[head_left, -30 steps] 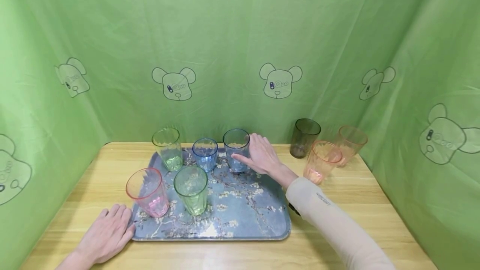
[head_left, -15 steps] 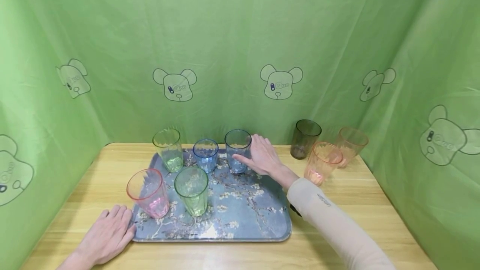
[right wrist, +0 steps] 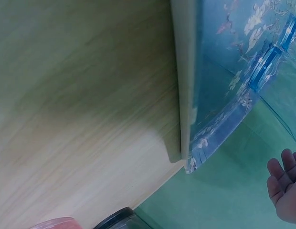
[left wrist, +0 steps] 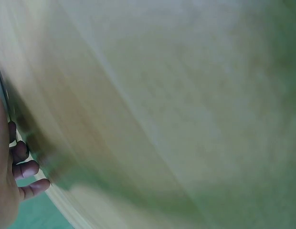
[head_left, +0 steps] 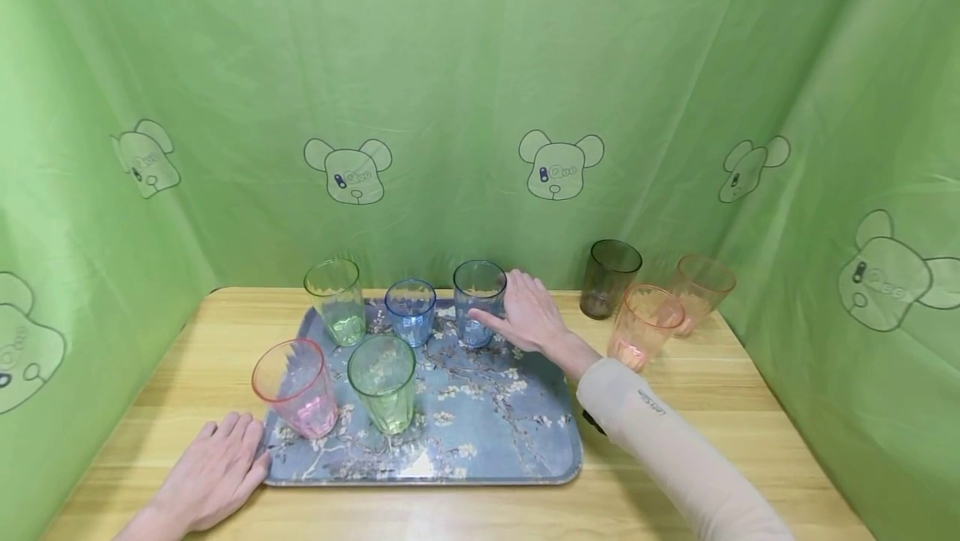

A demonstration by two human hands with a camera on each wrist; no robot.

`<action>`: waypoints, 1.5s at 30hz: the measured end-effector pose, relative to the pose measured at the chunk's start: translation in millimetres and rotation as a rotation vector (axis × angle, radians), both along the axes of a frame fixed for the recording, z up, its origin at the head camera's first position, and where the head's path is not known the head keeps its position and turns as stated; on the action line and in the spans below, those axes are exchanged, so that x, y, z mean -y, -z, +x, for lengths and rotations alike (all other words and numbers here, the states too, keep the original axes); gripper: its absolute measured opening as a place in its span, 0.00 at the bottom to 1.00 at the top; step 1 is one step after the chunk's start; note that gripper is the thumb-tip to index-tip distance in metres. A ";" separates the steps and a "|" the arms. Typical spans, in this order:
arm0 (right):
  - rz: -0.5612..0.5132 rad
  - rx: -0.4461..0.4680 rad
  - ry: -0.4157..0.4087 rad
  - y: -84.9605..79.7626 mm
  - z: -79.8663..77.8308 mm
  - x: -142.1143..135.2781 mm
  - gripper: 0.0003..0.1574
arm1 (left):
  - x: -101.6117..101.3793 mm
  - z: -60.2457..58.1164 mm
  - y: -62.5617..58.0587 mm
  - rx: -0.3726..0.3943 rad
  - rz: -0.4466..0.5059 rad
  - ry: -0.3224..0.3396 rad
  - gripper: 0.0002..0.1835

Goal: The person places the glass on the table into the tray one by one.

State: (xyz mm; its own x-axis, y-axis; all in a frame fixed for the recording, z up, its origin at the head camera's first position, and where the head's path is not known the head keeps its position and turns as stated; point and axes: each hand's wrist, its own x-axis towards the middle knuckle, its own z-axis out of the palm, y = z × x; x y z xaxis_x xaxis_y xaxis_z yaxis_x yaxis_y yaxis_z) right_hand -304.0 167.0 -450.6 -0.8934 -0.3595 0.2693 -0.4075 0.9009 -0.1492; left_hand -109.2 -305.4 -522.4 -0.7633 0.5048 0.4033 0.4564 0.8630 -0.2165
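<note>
My right hand (head_left: pixel 531 318) holds a tall blue glass (head_left: pixel 478 291) upright on the blue tray (head_left: pixel 517 445) with printed blossoms. Its thumb crosses the front of the glass, while the fingers reach along the right side; their contact is partly hidden. In the right wrist view, its fingers (right wrist: pixel 284 174) appear at the right edge. Left of that glass stands a shorter blue glass (head_left: pixel 411 308). Two green glasses (head_left: pixel 384 383) and a pink glass (head_left: pixel 303 395) share the tray. My left hand (head_left: pixel 213 470) rests flat on the table by the tray's left edge, holding nothing.
On the wooden table (head_left: pixel 712 441), right of the tray, stand a dark grey glass (head_left: pixel 609 278) and two orange glasses (head_left: pixel 645 328). A green curtain (head_left: pixel 450 107) with bear-head prints encloses the back and sides.
The tall blue glass and my right hand have shifted slightly to the right together, away from the shorter blue glass. My left hand has stayed in place.
</note>
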 end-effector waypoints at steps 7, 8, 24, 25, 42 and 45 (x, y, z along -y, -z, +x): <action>-0.002 -0.016 0.004 1.7 0.3 -0.2 0.58 | -0.5 0.1 -0.7 -0.002 0.004 0.001 0.13; -0.001 -0.018 0.004 1.7 0.5 -0.3 0.57 | -0.5 0.2 -0.7 -0.004 0.004 0.003 0.13; 0.018 0.000 0.005 2.2 -0.4 -1.6 0.64 | 0.6 0.9 0.6 -0.007 -0.001 0.005 0.13; 0.019 0.002 0.007 2.2 -0.2 -2.2 0.65 | 0.7 0.9 0.5 -0.006 -0.001 0.004 0.13; 0.077 -0.026 0.019 -5.7 11.1 -14.5 0.72 | -0.9 1.2 -1.9 0.023 0.001 -0.011 0.13; 0.089 -0.028 0.039 -9.4 15.6 -17.3 0.73 | -1.1 1.4 -2.2 0.027 0.000 -0.017 0.13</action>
